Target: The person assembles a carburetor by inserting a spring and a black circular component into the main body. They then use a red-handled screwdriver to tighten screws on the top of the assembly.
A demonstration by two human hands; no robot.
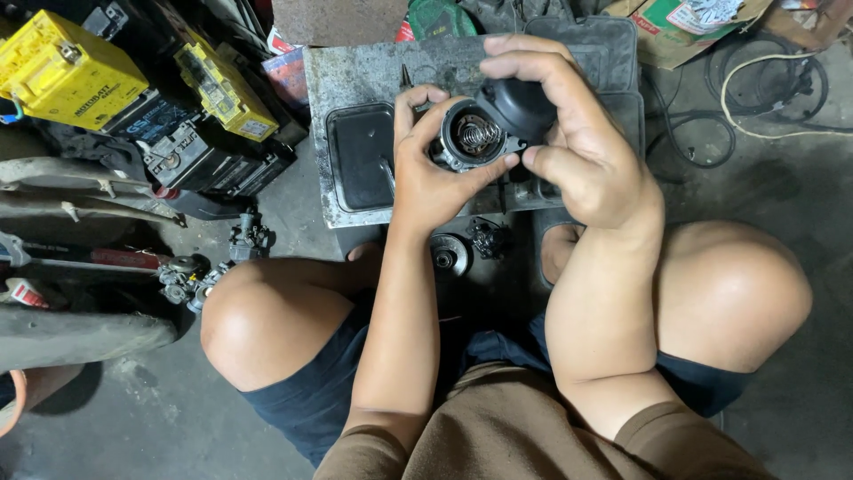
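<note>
Seated person, knees apart, works over a concrete floor (782,222). Both hands are raised above a grey slab (355,71) lying just ahead of the knees.

Left hand (431,169): fingers curled around a round metal housing (462,142), gripping it from the near side and below, thumb stretched toward the right hand. The housing's open face points up toward the camera; a coil spring (478,133) sits inside its bore.

Right hand (577,151): closed on a black domed cap (524,107), fingers over its far side, thumb on the near edge. The cap is tilted and touches the housing's right rim, covering part of the opening; the spring remains visible.

On the slab, left of the hands, lies a black rectangular tray (360,156). A dark ribbed mat (604,44) lies at the slab's right end, partly hidden by the right hand.

On the floor between the knees: a small round metal disc (449,255) and, just beside it, a small black part (489,238); details of both are too dim to tell.

Left of the left knee stands a carburettor (249,238). Further left and above, yellow-topped batteries (67,67) are stacked. Black cables (764,80) coil at upper right.
</note>
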